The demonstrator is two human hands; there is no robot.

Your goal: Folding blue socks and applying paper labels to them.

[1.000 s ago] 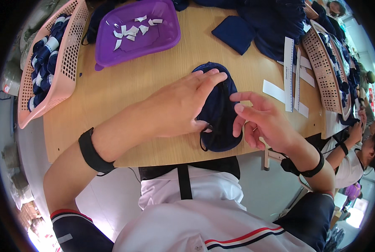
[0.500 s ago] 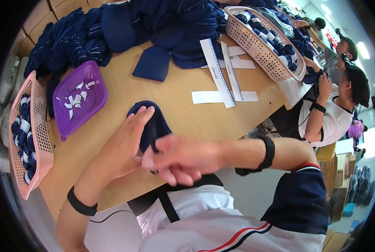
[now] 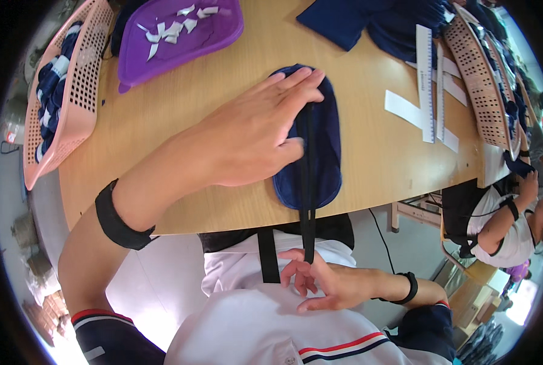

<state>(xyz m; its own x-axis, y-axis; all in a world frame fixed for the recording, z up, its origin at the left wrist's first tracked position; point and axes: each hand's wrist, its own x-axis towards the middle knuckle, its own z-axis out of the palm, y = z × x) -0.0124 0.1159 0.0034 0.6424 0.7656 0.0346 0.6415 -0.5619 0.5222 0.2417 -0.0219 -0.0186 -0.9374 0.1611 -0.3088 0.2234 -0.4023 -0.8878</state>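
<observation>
A navy oval fabric piece (image 3: 325, 173) lies flat near the table's front edge. My left hand (image 3: 253, 134) rests on it from the left, fingers stretched toward its far end and thumb beside a narrow black strap (image 3: 308, 182). That strap runs lengthwise over the piece, from under my left fingers down past the table edge. In front of my body, my right hand (image 3: 329, 283) has the strap's near end between its fingers, with the other fingers loosely curled. The strap looks taut, and its far end is hidden under my left hand.
A purple tray (image 3: 186, 64) with white scraps stands at the far left, beside a pink basket (image 3: 80, 100) of navy bundles. At right lie rulers (image 3: 425, 91), white paper strips (image 3: 403, 107) and another basket (image 3: 478, 79). Navy fabric (image 3: 332, 27) lies behind. A person (image 3: 496, 225) sits at right.
My right hand has moved from beside my left hand down toward my body, drawing the strap out straight. The left hand still lies on the navy piece. The whole view has shifted.
</observation>
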